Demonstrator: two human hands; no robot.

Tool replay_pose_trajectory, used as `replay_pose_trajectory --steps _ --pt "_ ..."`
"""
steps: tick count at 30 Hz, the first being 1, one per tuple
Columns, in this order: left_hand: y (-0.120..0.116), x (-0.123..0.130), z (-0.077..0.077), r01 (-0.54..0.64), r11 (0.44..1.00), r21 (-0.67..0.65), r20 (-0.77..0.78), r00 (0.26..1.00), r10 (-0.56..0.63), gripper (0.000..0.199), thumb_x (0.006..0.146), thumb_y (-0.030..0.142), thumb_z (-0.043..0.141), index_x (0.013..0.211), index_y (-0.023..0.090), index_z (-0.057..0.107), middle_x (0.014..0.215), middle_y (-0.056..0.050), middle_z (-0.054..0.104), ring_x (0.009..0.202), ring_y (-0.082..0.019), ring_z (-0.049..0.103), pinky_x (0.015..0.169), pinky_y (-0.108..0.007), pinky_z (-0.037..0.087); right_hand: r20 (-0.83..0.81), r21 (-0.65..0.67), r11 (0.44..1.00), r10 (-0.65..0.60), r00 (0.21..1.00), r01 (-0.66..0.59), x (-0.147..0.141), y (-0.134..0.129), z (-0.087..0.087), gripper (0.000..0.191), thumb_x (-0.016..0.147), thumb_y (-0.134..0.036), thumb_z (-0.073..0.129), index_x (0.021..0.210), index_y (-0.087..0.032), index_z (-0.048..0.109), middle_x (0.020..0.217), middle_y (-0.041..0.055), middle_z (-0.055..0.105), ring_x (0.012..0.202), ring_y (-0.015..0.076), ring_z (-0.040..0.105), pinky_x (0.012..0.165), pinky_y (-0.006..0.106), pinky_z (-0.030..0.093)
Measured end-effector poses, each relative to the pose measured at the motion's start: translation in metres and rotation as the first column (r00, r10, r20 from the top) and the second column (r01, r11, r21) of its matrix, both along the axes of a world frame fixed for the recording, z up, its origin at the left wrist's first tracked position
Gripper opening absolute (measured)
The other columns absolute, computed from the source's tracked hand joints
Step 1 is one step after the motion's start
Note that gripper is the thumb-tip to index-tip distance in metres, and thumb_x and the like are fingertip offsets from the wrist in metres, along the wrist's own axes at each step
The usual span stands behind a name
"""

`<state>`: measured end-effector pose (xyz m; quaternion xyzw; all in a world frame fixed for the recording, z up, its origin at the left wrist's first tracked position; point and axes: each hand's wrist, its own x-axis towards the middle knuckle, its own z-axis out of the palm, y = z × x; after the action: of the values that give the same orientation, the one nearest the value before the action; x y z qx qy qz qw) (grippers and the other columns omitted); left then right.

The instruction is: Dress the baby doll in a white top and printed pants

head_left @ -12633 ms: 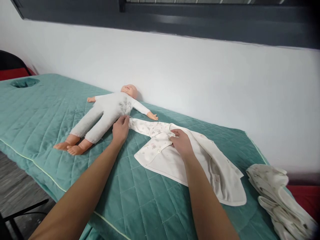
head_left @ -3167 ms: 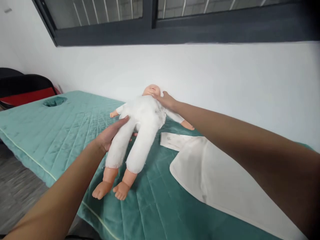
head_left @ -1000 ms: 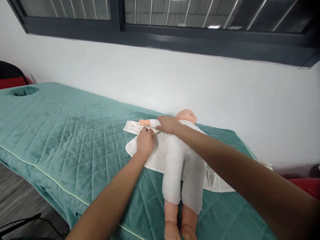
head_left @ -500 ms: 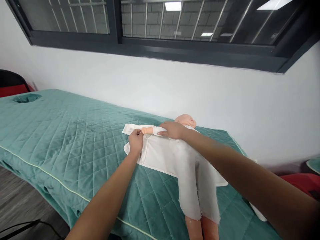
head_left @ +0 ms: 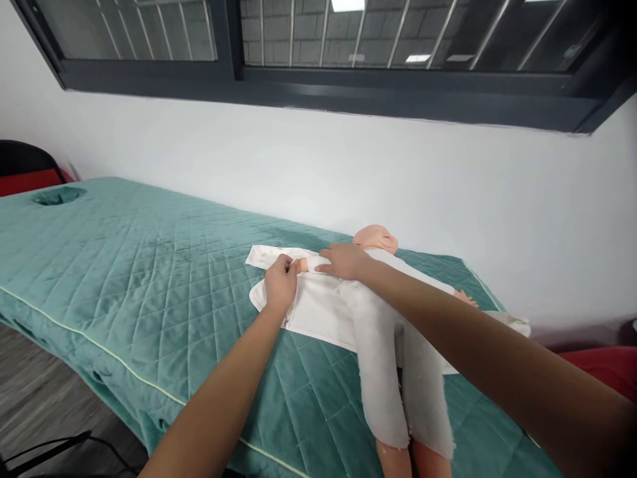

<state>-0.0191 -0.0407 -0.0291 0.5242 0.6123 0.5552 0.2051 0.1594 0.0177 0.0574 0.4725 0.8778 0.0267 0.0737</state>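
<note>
Green quilted bed [head_left: 149,279] under the fingers; white wall [head_left: 448,186], dark window frame [head_left: 318,86] beyond. Left hand [head_left: 281,282] at the doll [head_left: 378,358]'s hand, grip can't tell. Right hand [head_left: 343,260] grasps its arm. White shirt [head_left: 321,312] below fingers; doll, formerly beside it, now on top.

And it's two hands at the dial's centre, one left hand [head_left: 279,282], one right hand [head_left: 347,261]! One doll [head_left: 373,322], two legs [head_left: 383,398] towards five o'clock. One white jacket [head_left: 321,309], one green bed [head_left: 174,285], one round opening [head_left: 58,195] at nine. Up at twelve, one window [head_left: 318,83], two panes [head_left: 124,30]! One pale cloth [head_left: 512,323] at four (partly hidden, mind you), plus one red item [head_left: 604,366] there.
</note>
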Motion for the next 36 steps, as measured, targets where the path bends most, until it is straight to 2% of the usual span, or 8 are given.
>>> replay_pose_trajectory --steps 6,9,12,15,18,21,31,36 --pt "-0.006 0.006 0.002 0.199 0.98 -0.006 -0.454 0.872 -0.181 0.018 0.096 0.033 0.049 0.091 0.023 0.061 0.085 -0.002 0.067 0.079 -0.018 0.059 0.069 -0.028 0.038 -0.044 0.024 1.0 -0.01 0.999 0.011 -0.01 -0.002 -0.006 0.052 0.092 -0.063 0.045 0.119 -0.023 0.065 0.112 0.0164 0.066 0.099 0.0366 0.063 0.079 0.045 0.047" --pt "-0.005 0.005 0.002 0.103 0.994 0.034 -0.463 0.883 -0.075 0.024 0.099 0.033 0.042 0.095 0.021 0.063 0.094 -0.005 0.068 0.091 -0.02 0.06 0.08 -0.03 0.042 -0.089 0.034 0.999 -0.003 0.996 0.006 -0.004 -0.008 0.002 0.049 0.094 -0.057 0.047 0.125 -0.023 0.063 0.12 0.0156 0.063 0.106 0.0343 0.061 0.083 0.043 0.048" --pt "-0.002 0.004 0.001 -0.108 0.994 0.011 -0.466 0.879 0.101 0.023 0.097 0.032 0.048 0.103 0.019 0.065 0.108 -0.009 0.066 0.106 -0.026 0.057 0.092 -0.037 0.042 -0.335 0.102 0.993 -0.024 0.942 0.062 0.024 -0.018 0.014 0.045 0.095 -0.05 0.046 0.124 -0.021 0.063 0.124 0.0134 0.062 0.112 0.0287 0.059 0.094 0.039 0.045" --pt "-0.001 0.005 0.001 -0.228 0.971 -0.077 -0.503 0.85 0.16 0.032 0.094 0.037 0.053 0.117 0.018 0.063 0.121 -0.013 0.061 0.116 -0.032 0.053 0.096 -0.044 0.042 -0.682 0.195 0.912 -0.138 0.718 0.361 0.071 -0.037 0.014 0.035 0.091 -0.044 0.047 0.104 -0.019 0.067 0.11 0.0117 0.067 0.104 0.0265 0.06 0.094 0.038 0.044" --pt "-0.002 0.007 0.001 -0.261 0.957 -0.127 -0.544 0.825 0.153 0.038 0.094 0.042 0.052 0.122 0.017 0.062 0.123 -0.015 0.06 0.118 -0.034 0.052 0.097 -0.047 0.042 -0.847 0.084 0.649 -0.353 0.397 0.756 0.12 -0.062 -0.008 0.03 0.086 -0.042 0.045 0.091 -0.018 0.064 0.093 0.0112 0.068 0.087 0.0252 0.059 0.083 0.037 0.044" --pt "-0.003 0.008 0.002 -0.3 0.944 -0.138 -0.564 0.807 0.174 0.041 0.094 0.046 0.051 0.12 0.017 0.062 0.123 -0.015 0.059 0.119 -0.034 0.053 0.097 -0.048 0.043 -0.837 -0.089 0.551 -0.493 0.237 0.83 0.149 -0.083 -0.036 0.031 0.082 -0.046 0.044 0.079 -0.02 0.06 0.082 0.0105 0.068 0.08 0.0251 0.058 0.077 0.037 0.042" --pt "-0.017 -0.002 0.009 -0.334 0.901 -0.275 -0.534 0.833 0.146 0.047 0.094 0.052 0.044 0.121 0.018 0.061 0.116 -0.015 0.068 0.111 -0.032 0.062 0.095 -0.044 0.045 -0.891 -0.268 0.656 -0.448 0.078 0.705 0.151 -0.095 -0.052 0.04 0.076 -0.059 0.051 0.083 -0.021 0.06 0.079 0.0062 0.068 0.079 0.0242 0.059 0.075 0.035 0.042" --pt "-0.029 0.0 0.01 -0.142 0.929 -0.342 -0.472 0.881 -0.039 0.045 0.091 0.054 0.048 0.115 0.019 0.064 0.099 -0.016 0.073 0.098 -0.034 0.067 0.084 -0.043 0.047 -0.899 -0.33 0.701 -0.439 0.018 0.632 0.148 -0.096 -0.055 0.045 0.075 -0.063 0.056 0.091 -0.021 0.059 0.073 0.0026 0.067 0.069 0.0217 0.059 0.067 0.033 0.044"
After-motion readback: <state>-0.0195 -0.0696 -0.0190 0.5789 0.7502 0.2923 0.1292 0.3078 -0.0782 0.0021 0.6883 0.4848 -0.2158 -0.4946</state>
